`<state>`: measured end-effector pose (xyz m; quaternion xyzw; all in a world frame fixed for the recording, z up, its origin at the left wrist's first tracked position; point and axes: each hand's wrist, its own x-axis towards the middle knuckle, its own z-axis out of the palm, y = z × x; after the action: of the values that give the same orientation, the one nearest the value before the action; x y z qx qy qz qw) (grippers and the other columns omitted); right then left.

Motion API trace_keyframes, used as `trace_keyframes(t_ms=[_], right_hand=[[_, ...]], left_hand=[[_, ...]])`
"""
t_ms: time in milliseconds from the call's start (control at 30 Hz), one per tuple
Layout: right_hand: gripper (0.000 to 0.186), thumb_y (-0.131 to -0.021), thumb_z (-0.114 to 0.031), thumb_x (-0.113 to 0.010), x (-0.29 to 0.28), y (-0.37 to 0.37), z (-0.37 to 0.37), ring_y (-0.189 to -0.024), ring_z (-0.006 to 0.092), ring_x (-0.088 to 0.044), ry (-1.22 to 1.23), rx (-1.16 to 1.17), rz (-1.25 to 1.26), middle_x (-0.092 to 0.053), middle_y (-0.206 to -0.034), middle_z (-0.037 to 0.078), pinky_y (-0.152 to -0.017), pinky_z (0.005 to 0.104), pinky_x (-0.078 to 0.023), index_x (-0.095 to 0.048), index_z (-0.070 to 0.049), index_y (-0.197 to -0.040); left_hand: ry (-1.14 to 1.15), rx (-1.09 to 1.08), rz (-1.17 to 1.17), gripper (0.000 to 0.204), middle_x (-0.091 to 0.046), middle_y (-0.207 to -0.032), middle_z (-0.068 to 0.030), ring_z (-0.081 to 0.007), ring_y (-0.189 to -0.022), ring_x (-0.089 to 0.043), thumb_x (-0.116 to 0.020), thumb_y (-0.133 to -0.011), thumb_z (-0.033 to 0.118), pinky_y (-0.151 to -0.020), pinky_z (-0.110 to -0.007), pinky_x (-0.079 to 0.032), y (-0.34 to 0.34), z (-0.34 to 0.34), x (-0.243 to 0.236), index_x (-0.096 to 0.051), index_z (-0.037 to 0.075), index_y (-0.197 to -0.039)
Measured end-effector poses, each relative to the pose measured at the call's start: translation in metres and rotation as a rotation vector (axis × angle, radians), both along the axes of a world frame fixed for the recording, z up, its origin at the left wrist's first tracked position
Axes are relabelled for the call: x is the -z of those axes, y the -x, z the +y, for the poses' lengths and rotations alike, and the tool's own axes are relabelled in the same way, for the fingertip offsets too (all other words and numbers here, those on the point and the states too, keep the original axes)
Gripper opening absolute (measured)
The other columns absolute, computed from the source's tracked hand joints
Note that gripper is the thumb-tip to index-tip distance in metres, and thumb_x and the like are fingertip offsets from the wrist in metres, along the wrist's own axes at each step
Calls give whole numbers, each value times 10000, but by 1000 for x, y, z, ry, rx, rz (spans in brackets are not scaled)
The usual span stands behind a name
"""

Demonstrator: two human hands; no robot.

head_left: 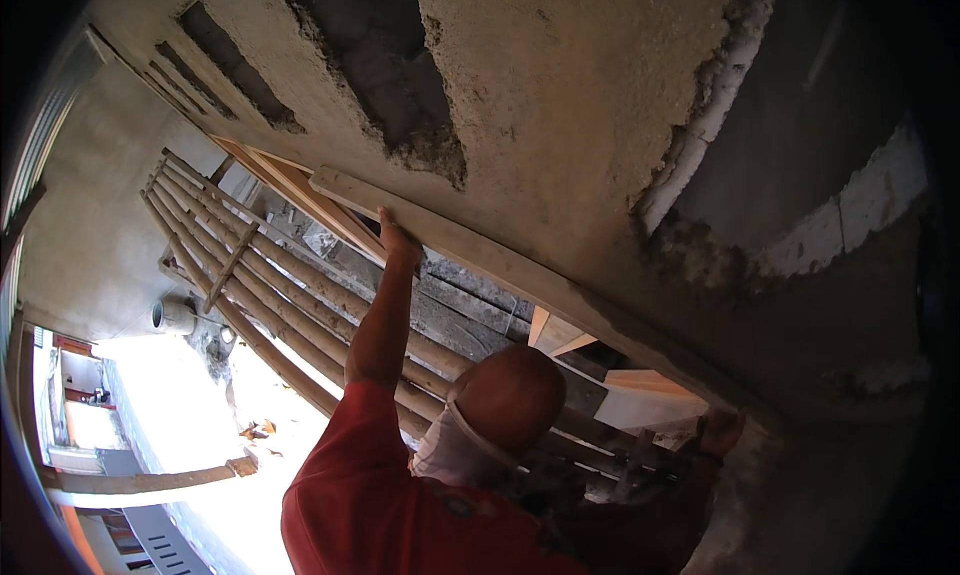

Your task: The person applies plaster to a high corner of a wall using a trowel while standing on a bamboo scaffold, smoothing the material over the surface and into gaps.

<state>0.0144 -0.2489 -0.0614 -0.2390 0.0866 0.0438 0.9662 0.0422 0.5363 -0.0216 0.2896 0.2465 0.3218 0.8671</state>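
Neither of my own hands shows in the view. In front of me, a co-worker in a red shirt has both arms raised toward a plastered wall. One of the co-worker's hands grips the lower edge of a long, straight board near its upper left end. Their other hand, in shadow, is by the board's lower right end. The board lies slanting along the wall's edge in the picture, with grey, mortar-like smears on its right part.
A platform of long round poles runs beside the co-worker. Narrow recesses and a broken-edged opening mark the wall. Wooden framing sits behind the board. A pale bucket is at the left, near a brightly lit area.
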Motion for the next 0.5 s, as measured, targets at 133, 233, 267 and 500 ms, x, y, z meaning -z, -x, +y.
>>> trace_keyframes(t_ms=[133,233,267,500], right_hand=[[243,-949,-335,-469,3,1,11,-718,166,-415,183,149,131,-453,-746,11,-659,369,-400,-509,-120,-842],[251,-898,-337,-553,7,-4,34,-896,223,-473,337,293,329,-505,-957,46,-776,414,-425,-507,-120,-1015],[300,-881,-338,-580,7,-11,40,-955,242,-493,363,328,381,-522,-1028,58,-815,429,-433,-506,-120,-1072],[407,-867,-358,-596,30,-1,27,-1072,277,-540,286,410,417,-566,-1166,104,-882,456,-446,-507,-122,-1187]], left_hand=[[-48,7,156,644,-451,-1352,-115,-313,-1237,-419,-440,-885,555,-1054,-465,-318,-14,30,17,-415,97,-1337],[-81,153,159,592,-503,-1300,-116,-322,-1209,-456,-431,-871,512,-1020,-492,-358,11,55,32,-473,101,-1295],[-80,167,153,576,-520,-1283,-117,-325,-1199,-468,-428,-866,498,-1008,-501,-371,17,56,32,-492,103,-1281],[-14,101,264,531,-497,-1323,-71,-302,-1210,-455,-454,-840,505,-971,-531,-373,0,24,0,-537,178,-1251]])
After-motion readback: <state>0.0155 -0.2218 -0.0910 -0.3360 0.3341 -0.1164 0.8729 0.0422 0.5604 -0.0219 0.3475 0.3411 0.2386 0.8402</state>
